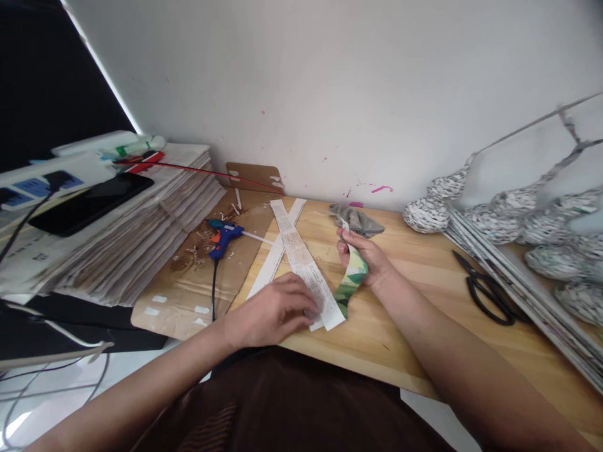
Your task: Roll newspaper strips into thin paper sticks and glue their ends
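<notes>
Two groups of long white paper strips with printed text (296, 246) lie crossed on the wooden table. My left hand (277, 307) is at their near end, fingers curled with thumb and index close together at the edge of a strip; the exact grip is partly hidden. My right hand (370, 254) is raised a little above the table, pinching a green and white patterned paper strip (351, 282). This strip hangs down in a curve toward the near ends of the printed strips, and its narrow white tip pokes up above my right fingers.
A blue glue gun (225, 240) lies on stained cardboard (183, 295) at left. Beyond it are a stack of newspapers (188, 188), a phone (94, 204) and a power strip (32, 182). Behind my right hand is a grey cloth (370, 224). Black scissors (487, 298), paper rods (513, 285) and woven paper shapes (426, 215) sit right.
</notes>
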Tool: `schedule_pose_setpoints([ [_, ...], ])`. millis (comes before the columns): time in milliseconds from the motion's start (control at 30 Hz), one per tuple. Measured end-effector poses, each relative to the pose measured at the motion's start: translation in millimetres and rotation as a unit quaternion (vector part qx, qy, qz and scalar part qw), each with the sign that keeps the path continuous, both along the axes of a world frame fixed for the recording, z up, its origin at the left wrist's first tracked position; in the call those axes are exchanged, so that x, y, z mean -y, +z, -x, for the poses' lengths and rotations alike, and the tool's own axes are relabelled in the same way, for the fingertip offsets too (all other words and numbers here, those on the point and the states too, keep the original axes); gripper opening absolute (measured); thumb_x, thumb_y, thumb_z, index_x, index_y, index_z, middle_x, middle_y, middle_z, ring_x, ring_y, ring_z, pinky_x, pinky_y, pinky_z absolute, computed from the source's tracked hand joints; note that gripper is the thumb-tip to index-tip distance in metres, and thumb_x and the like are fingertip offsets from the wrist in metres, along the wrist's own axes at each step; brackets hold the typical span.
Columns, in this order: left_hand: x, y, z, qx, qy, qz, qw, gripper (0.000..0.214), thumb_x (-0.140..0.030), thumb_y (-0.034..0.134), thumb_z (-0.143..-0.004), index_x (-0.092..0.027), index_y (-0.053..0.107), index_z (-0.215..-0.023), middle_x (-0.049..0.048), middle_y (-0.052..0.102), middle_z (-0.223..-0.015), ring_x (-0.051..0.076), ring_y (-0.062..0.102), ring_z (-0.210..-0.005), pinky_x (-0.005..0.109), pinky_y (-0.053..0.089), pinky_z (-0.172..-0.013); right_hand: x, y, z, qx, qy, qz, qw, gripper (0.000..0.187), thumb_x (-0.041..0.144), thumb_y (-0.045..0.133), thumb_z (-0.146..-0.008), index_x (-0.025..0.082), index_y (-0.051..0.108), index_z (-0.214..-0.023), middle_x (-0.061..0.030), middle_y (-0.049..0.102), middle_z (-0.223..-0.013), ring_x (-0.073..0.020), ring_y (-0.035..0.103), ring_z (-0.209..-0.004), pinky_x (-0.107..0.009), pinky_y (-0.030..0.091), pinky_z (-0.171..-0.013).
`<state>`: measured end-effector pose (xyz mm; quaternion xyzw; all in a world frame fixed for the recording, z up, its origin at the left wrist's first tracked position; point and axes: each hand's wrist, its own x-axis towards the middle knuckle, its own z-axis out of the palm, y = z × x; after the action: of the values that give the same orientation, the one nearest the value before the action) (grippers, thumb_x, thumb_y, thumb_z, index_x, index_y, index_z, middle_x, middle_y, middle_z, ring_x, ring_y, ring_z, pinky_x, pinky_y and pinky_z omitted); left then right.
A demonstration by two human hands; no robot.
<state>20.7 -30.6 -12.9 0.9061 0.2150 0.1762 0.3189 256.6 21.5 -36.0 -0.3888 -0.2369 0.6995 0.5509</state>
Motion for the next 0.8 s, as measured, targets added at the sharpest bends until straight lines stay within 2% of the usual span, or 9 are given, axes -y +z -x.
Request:
schedule_pose_setpoints([
  [67,5,-3.3,-5,-0.022,-0.03,-0.027,0.999,0.026,-0.032,0.057,-0.088,-0.024,0.067,-0.11,0.0084,0.065,-0.109,0.023,0.053,-0.108,0.038,0.038,-0.098,-3,0.3,-5,-0.013,-0.038,0.016,0.999,0.01,0.021,0.065,-0.077,0.021,0.058,-0.083,0.0056,0.051,-0.056,-0.0074,0.045,-0.043,-0.018,0.038,-0.04],
  [167,6,-8.2,-8,-0.056,-0.035,-0.065,0.996,0.037,-0.042,0.058,-0.086,-0.024,0.062,-0.118,0.0097,0.061,-0.108,0.025,0.051,-0.106,0.039,0.038,-0.095,-7,0.9,-12,-0.005,-0.071,0.015,0.997,0.011,0.026,0.064,-0.078,0.022,0.057,-0.085,0.0055,0.051,-0.053,-0.0087,0.042,-0.04,-0.02,0.035,-0.038],
  [233,5,-10.0,-7,-0.075,-0.026,-0.082,0.993,0.036,-0.047,0.057,-0.085,-0.022,0.064,-0.11,0.0092,0.061,-0.101,0.024,0.052,-0.099,0.037,0.04,-0.09,-8,-0.6,-14,0.01,-0.085,0.011,0.996,0.012,0.026,0.066,-0.076,0.022,0.057,-0.084,0.0048,0.053,-0.054,-0.0097,0.045,-0.042,-0.021,0.036,-0.04],
  [367,1,-9.9,4,-0.107,0.025,-0.118,0.987,0.033,-0.049,0.055,-0.086,-0.019,0.064,-0.08,0.0066,0.059,-0.084,0.023,0.051,-0.092,0.036,0.039,-0.085,-8,-6.1,-10,0.025,-0.088,0.014,0.996,0.017,0.024,0.071,-0.071,0.021,0.059,-0.083,0.0044,0.054,-0.056,-0.011,0.05,-0.047,-0.023,0.04,-0.044],
  [567,-6,-4.1,26,-0.14,0.076,-0.142,0.977,0.035,-0.043,0.053,-0.089,-0.019,0.062,-0.066,0.004,0.06,-0.068,0.02,0.054,-0.079,0.035,0.038,-0.078,-7,-8.7,-5,0.032,-0.068,0.012,0.997,0.014,0.023,0.07,-0.073,0.021,0.059,-0.081,0.0038,0.054,-0.058,-0.0098,0.05,-0.048,-0.021,0.04,-0.042],
  [633,-7,-2.1,28,-0.116,0.106,-0.124,0.98,0.036,-0.042,0.051,-0.09,-0.019,0.061,-0.064,0.0037,0.06,-0.065,0.018,0.055,-0.075,0.033,0.039,-0.075,-7,-8.8,-5,0.034,-0.061,0.012,0.998,0.013,0.023,0.069,-0.073,0.02,0.059,-0.081,0.0036,0.054,-0.057,-0.0096,0.05,-0.047,-0.02,0.041,-0.042],
  [700,-11,-1.4,26,-0.081,0.165,-0.098,0.978,0.035,-0.043,0.049,-0.091,-0.02,0.062,-0.068,0.0036,0.061,-0.068,0.018,0.057,-0.074,0.031,0.041,-0.073,-6,-8.6,-5,0.037,-0.051,0.005,0.998,0.013,0.024,0.069,-0.074,0.02,0.059,-0.081,0.0031,0.056,-0.057,-0.0093,0.049,-0.047,-0.02,0.041,-0.043],
  [800,-24,-4.3,18,-0.06,0.262,-0.085,0.959,0.031,-0.047,0.049,-0.09,-0.021,0.064,-0.082,0.0044,0.065,-0.078,0.019,0.059,-0.078,0.031,0.043,-0.074,-5,-7.5,-5,0.048,-0.027,-0.006,0.999,0.016,0.026,0.069,-0.074,0.02,0.057,-0.082,0.0032,0.057,-0.058,-0.0099,0.051,-0.046,-0.021,0.042,-0.042],
])
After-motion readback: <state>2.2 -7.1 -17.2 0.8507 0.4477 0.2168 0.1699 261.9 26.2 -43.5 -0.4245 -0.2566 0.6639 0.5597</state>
